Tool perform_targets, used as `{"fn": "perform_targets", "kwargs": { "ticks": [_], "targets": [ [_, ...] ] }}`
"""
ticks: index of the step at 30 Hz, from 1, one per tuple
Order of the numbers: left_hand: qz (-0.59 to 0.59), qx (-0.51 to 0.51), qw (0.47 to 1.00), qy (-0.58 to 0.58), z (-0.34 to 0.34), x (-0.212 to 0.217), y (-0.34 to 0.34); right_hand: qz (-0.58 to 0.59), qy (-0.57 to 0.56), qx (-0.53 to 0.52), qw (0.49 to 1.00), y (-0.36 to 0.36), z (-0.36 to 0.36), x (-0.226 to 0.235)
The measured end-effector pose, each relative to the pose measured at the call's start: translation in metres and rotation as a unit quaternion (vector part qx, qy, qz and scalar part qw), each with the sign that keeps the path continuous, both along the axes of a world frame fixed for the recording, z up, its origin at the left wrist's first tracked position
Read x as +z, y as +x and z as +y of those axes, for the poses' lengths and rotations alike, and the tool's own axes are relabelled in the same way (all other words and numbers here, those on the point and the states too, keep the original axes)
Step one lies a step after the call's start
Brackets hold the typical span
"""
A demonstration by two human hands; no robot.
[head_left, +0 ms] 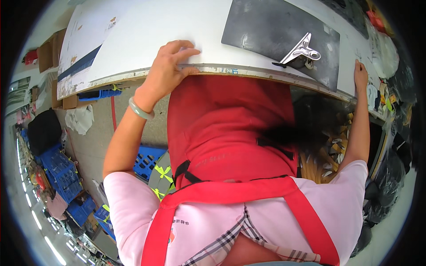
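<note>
My left hand (pixel 171 62) is at the front edge of the white table (pixel 146 26), its fingers bent and apart, the thumb low by the rim. Nothing shows clearly between its fingers. Further right, my right hand (pixel 361 76) is closed at the table's right end; what its fingers hold, if anything, is too small to make out. Between the hands a dark grey board (pixel 262 26) lies on the table and reaches its front edge. A silver bulldog clip (pixel 304 51) sits on that board near the edge.
Below the table edge, against my red apron (pixel 230 115), is a blurred black thing (pixel 306 133). Yellowish pieces (pixel 326 155) fill a space under the table. Blue crates (pixel 60 173) stand at left on the floor. Black plastic bags (pixel 388 177) crowd the right side.
</note>
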State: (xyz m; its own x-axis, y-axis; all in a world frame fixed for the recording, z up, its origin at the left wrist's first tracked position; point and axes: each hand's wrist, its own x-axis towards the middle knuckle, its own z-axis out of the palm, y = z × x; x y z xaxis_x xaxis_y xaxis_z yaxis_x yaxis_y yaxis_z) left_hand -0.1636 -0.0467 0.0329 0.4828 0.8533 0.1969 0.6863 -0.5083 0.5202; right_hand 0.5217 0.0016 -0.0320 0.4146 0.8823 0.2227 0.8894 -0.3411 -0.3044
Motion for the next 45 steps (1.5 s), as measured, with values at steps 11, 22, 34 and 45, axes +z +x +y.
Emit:
{"fn": "perform_targets", "kwargs": {
  "ticks": [11, 22, 34, 45],
  "targets": [
    [0.027, -0.012, 0.998, 0.063, 0.002, -0.008, -0.002, 0.008, -0.018, 0.013, 1.0, 0.013, 0.005, -0.002],
    [-0.045, 0.259, 0.961, 0.088, 0.06, -0.038, -0.125, 0.008, -0.032, -0.001, 0.999, 0.003, -0.003, 0.007],
    [0.019, 0.474, 0.877, -0.078, 0.075, -0.073, -0.355, -0.013, -0.086, -0.072, 0.994, 0.057, -0.054, 0.016],
    [-0.276, 0.513, 0.811, -0.053, 0.055, -0.078, -0.337, 0.162, 0.099, -0.138, 0.972, 0.075, -0.097, -0.009]
  ]
}}
